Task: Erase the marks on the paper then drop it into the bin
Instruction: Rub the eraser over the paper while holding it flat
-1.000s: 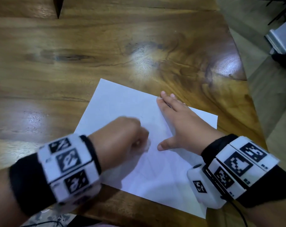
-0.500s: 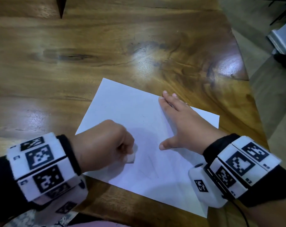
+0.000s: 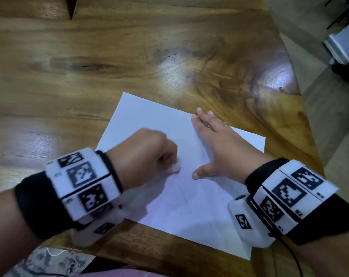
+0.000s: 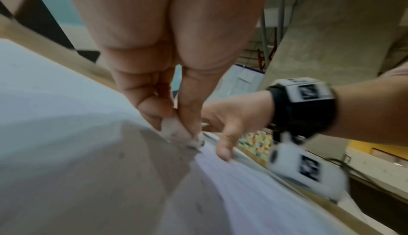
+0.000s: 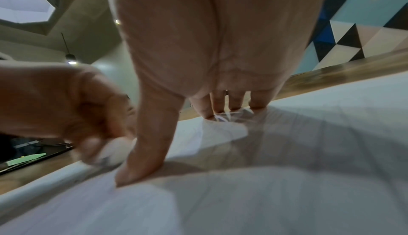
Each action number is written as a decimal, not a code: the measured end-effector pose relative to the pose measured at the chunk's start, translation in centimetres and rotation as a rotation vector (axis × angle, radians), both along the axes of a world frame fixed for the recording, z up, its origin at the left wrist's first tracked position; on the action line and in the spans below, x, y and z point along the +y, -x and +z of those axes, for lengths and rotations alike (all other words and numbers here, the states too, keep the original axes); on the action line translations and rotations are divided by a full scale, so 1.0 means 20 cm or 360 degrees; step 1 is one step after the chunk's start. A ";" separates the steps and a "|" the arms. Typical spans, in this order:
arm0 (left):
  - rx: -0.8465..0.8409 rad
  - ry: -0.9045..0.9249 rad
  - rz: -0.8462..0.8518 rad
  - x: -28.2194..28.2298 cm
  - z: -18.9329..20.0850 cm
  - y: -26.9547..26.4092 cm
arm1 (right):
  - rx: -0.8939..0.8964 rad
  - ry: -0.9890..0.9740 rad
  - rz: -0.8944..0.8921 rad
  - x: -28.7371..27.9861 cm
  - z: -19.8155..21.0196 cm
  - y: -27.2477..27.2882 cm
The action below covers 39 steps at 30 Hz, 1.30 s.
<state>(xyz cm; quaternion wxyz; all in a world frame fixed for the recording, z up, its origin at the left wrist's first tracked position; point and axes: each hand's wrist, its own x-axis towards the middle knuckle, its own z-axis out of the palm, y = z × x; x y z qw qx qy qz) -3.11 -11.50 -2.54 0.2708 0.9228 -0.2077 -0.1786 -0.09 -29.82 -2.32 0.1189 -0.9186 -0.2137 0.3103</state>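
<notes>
A white sheet of paper (image 3: 149, 120) lies on the wooden table (image 3: 89, 76) with faint pencil lines (image 3: 184, 196) near its middle. My left hand (image 3: 147, 152) is curled into a fist and pinches a small white eraser (image 3: 176, 166), pressed onto the paper. In the left wrist view the smudged eraser (image 4: 176, 132) touches the sheet (image 4: 55, 116) between finger and thumb. My right hand (image 3: 215, 144) lies flat on the paper's right part, fingers straight, thumb spread out. The right wrist view shows those fingertips (image 5: 220, 106) on the paper (image 5: 309, 151). No bin is in view.
The table's right edge (image 3: 301, 108) drops to a grey floor (image 3: 329, 126). A dark pointed object (image 3: 70, 7) pokes in at the table's far left. Patterned cloth (image 3: 49, 260) shows below the near edge.
My left hand with the eraser slid back towards me and to the left, then forward and right again across the paper. The right hand has stayed flat on the sheet.
</notes>
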 end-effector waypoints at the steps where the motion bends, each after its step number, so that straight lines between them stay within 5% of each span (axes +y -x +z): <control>1: -0.0059 -0.0002 0.0037 -0.02 0.00 -0.03 | -0.0003 0.0005 0.0002 0.00 0.00 0.00; 4: -0.0076 0.0028 -0.0067 -0.03 -0.02 0.02 | -0.0003 -0.0011 -0.0005 0.00 0.00 0.00; 9: 0.0324 0.0008 -0.0279 0.02 -0.03 0.22 | 0.0005 -0.0041 -0.0021 -0.01 0.00 0.00; 15: 0.0069 0.0059 -0.0129 0.02 -0.02 0.12 | -0.0002 -0.0034 -0.0010 -0.01 -0.01 0.00; 22: 0.0358 0.0050 -0.0229 0.06 -0.02 0.26 | 0.0009 -0.0042 -0.0022 -0.01 0.00 0.00; 26: 0.0068 0.0054 -0.0108 0.04 -0.01 0.12 | 0.0004 -0.0021 -0.0004 -0.01 0.00 0.00; 32: 0.0320 0.0030 -0.0178 0.10 -0.02 0.26 | 0.0027 -0.0041 -0.0020 -0.01 0.00 -0.01; 34: 0.0371 0.0159 0.0018 0.11 -0.03 0.22 | 0.0027 -0.0049 -0.0017 -0.01 0.00 0.00; 39: 0.0136 0.0050 -0.0042 0.11 -0.01 0.15 | 0.0026 -0.0040 -0.0016 -0.01 0.00 0.00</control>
